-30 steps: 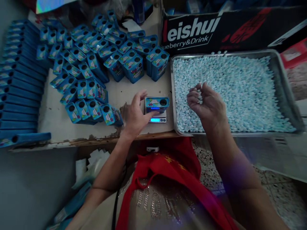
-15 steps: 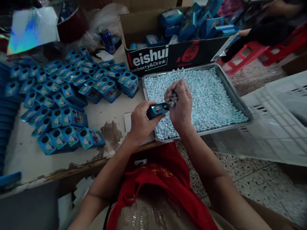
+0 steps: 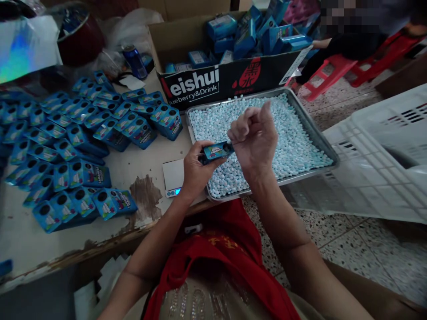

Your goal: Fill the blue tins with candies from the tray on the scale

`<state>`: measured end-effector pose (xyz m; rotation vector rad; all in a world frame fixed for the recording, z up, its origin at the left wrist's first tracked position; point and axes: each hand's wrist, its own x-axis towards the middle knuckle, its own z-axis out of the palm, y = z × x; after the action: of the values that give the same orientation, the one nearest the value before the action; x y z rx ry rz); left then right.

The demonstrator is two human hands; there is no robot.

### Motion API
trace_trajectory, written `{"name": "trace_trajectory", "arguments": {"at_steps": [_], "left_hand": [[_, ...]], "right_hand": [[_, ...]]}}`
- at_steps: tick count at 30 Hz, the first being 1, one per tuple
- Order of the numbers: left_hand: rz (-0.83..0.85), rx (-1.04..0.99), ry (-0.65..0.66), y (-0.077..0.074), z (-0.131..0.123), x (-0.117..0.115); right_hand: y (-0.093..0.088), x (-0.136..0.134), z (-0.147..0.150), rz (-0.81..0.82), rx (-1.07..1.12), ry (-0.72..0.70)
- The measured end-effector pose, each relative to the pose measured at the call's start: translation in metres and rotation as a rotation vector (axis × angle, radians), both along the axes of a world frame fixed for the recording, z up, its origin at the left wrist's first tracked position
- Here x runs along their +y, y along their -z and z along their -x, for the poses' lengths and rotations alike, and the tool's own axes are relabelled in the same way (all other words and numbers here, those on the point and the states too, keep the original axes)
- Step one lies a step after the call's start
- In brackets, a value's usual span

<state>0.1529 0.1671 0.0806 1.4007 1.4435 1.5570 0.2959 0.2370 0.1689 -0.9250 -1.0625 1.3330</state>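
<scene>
My left hand (image 3: 196,171) is wrapped round a small blue candy box (image 3: 216,151), tilted with its round opening toward my right hand. My right hand (image 3: 256,142) is beside that opening, above the tray, fingers loosely curled and thumb apart; I see no candies in it. Under both hands lies a metal tray (image 3: 335,161) full of small pale blue and white candies (image 3: 287,146). Left of my left hand, a small white scale (image 3: 173,174) with a lit blue display rests on the table.
Rows of blue boxes (image 3: 83,173) with round openings cover much of the worn table (image 3: 146,195). Behind the tray stands a black carton (image 3: 230,80) holding more blue boxes. A blue can (image 3: 134,62) is at the back. White plastic crates (image 3: 383,146) and red stools (image 3: 328,73) are on the right.
The candies showing in my right hand have gone from sight; its fingers have loosened and the thumb has lifted. The view has shifted, revealing more of the scale.
</scene>
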Motion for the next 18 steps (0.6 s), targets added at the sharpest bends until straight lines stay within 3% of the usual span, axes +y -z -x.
{"name": "trace_trajectory", "arguments": {"at_steps": [2, 5, 10, 14, 18], "left_hand": [[-0.003, -0.066, 0.023, 0.007, 0.004, 0.001], [-0.026, -0.102, 0.070, 0.012, 0.013, -0.001], [-0.063, -0.093, 0.063, 0.003, 0.032, -0.011], [-0.043, -0.100, -0.019, -0.002, 0.059, -0.032], [0.017, -0.100, -0.163, 0.011, 0.089, -0.057]], "right_hand": [[0.004, 0.010, -0.015, -0.017, 0.013, -0.004], [0.027, 0.026, -0.036, -0.012, -0.026, -0.007], [0.067, 0.028, -0.057, 0.045, -0.238, -0.024], [0.075, 0.017, -0.075, -0.188, -0.880, -0.148], [0.076, 0.006, -0.078, -0.461, -1.548, -0.383]]}}
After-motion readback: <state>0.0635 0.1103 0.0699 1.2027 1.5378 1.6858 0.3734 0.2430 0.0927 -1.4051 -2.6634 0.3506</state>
